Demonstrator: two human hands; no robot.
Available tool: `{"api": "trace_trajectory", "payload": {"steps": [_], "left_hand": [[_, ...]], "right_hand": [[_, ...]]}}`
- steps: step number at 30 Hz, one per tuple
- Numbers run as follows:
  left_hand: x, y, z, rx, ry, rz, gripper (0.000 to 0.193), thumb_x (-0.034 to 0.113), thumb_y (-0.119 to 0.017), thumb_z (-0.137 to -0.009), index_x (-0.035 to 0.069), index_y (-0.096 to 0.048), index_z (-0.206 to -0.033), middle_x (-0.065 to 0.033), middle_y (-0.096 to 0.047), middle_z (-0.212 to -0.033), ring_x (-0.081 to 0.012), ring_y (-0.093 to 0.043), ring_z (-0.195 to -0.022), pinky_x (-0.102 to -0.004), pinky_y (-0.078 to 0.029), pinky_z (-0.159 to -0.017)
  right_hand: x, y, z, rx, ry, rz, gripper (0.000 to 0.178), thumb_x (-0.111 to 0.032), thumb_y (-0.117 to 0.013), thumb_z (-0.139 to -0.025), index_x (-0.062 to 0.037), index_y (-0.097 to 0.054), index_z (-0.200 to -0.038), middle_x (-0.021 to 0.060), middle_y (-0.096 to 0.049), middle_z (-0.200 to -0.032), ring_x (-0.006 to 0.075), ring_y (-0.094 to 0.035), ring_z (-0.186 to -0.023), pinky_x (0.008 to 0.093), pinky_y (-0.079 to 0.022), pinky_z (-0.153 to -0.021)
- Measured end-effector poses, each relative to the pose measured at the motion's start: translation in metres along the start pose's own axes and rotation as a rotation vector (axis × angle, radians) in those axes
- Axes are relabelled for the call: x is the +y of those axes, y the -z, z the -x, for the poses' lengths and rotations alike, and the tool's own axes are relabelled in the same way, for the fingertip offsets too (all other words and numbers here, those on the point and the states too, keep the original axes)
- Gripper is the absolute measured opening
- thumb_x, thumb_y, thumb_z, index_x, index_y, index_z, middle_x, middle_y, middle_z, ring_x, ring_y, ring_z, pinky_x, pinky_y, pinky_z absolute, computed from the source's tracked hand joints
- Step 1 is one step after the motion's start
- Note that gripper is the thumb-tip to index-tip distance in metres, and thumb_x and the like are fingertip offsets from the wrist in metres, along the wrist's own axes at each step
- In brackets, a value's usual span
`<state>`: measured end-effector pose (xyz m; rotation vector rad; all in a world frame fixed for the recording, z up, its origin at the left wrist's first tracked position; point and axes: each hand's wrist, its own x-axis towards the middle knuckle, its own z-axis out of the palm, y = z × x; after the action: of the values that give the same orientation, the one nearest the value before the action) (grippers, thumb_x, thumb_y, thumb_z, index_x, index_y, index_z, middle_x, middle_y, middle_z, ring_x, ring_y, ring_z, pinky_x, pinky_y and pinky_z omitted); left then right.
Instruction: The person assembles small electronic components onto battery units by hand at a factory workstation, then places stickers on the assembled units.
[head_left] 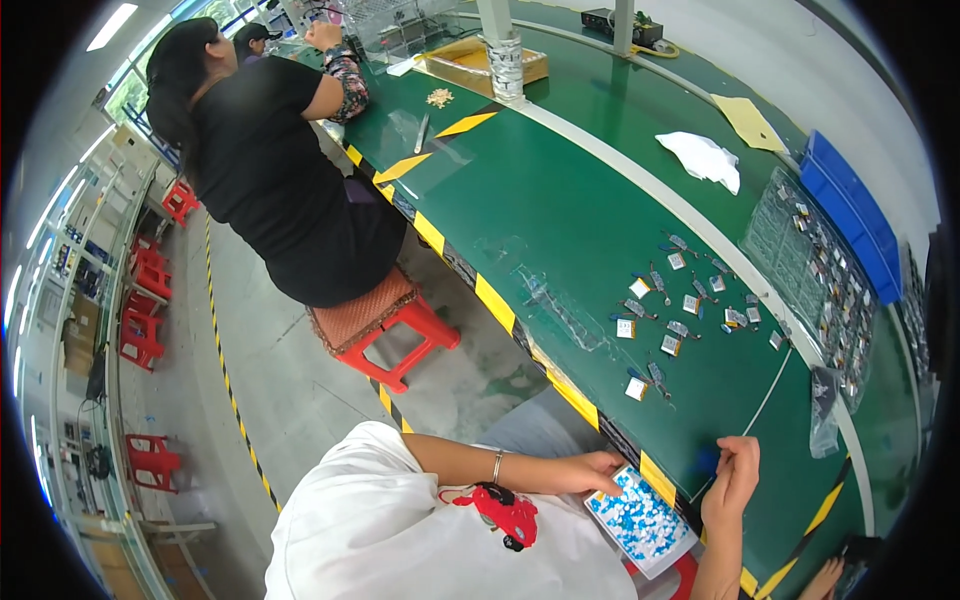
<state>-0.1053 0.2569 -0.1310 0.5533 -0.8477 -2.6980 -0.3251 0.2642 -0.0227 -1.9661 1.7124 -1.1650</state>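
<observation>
My left hand grips the upper left edge of a shallow white box held at the table's front edge, its thumb reaching over the rim. Many tiny blue and white pieces fill the box. To the right of it, my right hand is raised at the table edge with curled fingers; whatever they pinch, if anything, cannot be made out. A dark blue patch shows on the table beside that hand. Farther off lie several small silver-white pouch batteries with dark leads.
Clear plastic trays of similar parts and a blue bin stand at the right. A white cloth-like piece lies farther back. To the left, another person sits on a red stool at the green table.
</observation>
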Motion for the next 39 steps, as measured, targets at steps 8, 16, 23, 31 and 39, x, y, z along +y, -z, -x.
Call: {"api": "trace_trajectory", "payload": {"steps": [8,16,23,31,39], "left_hand": [[0.013,-0.002,0.009,0.108,-0.008,0.069,0.051,0.004,-0.066,-0.081,-0.002,-0.045,-0.127,-0.0096,-0.058,-0.12,-0.018,-0.057,-0.108,-0.0329,-0.045,-0.095],[0.021,-0.006,0.009,0.107,0.106,0.007,0.046,0.007,-0.061,-0.085,-0.001,-0.046,-0.128,-0.0093,-0.058,-0.12,-0.0171,-0.056,-0.109,-0.0317,-0.043,-0.095],[0.023,-0.012,0.011,0.133,0.148,-0.044,0.048,0.009,-0.06,-0.085,-0.002,-0.043,-0.129,-0.0103,-0.056,-0.124,-0.0181,-0.054,-0.112,-0.0325,-0.042,-0.097],[0.026,-0.016,0.007,0.095,0.196,0.036,0.048,0.008,-0.06,-0.085,-0.003,-0.044,-0.129,-0.0106,-0.055,-0.124,-0.0179,-0.054,-0.112,-0.0322,-0.041,-0.098],[0.027,-0.03,-0.006,0.017,0.279,-0.003,0.059,0.005,-0.062,-0.083,-0.001,-0.034,-0.134,-0.0111,-0.048,-0.131,-0.0199,-0.047,-0.122,-0.0346,-0.037,-0.103]], "right_hand": [[-0.002,0.006,-0.015,-0.148,0.099,-0.187,0.02,0.002,-0.043,-0.08,0.0014,-0.06,-0.09,0.0164,-0.06,-0.096,0.0291,-0.056,-0.095,0.0382,-0.041,-0.094],[0.024,0.025,-0.002,-0.215,-0.18,-0.479,0.033,-0.002,-0.043,-0.082,0.0029,-0.058,-0.111,0.0205,-0.055,-0.122,0.0324,-0.048,-0.122,0.0411,-0.032,-0.106],[0.012,0.019,0.004,-0.388,0.044,0.195,0.048,-0.011,-0.056,-0.079,-0.0058,-0.053,-0.127,0.0139,-0.046,-0.137,0.0333,-0.037,-0.132,0.0483,-0.026,-0.109],[0.006,0.031,0.03,-0.532,0.13,0.258,0.052,-0.018,-0.06,-0.078,-0.0071,-0.053,-0.128,0.011,-0.047,-0.136,0.0305,-0.041,-0.129,0.0466,-0.033,-0.106],[-0.004,0.047,0.076,-0.452,0.042,0.331,0.055,-0.014,-0.067,-0.072,-0.0006,-0.054,-0.124,0.0158,-0.05,-0.132,0.0323,-0.045,-0.126,0.0458,-0.036,-0.104]]}}
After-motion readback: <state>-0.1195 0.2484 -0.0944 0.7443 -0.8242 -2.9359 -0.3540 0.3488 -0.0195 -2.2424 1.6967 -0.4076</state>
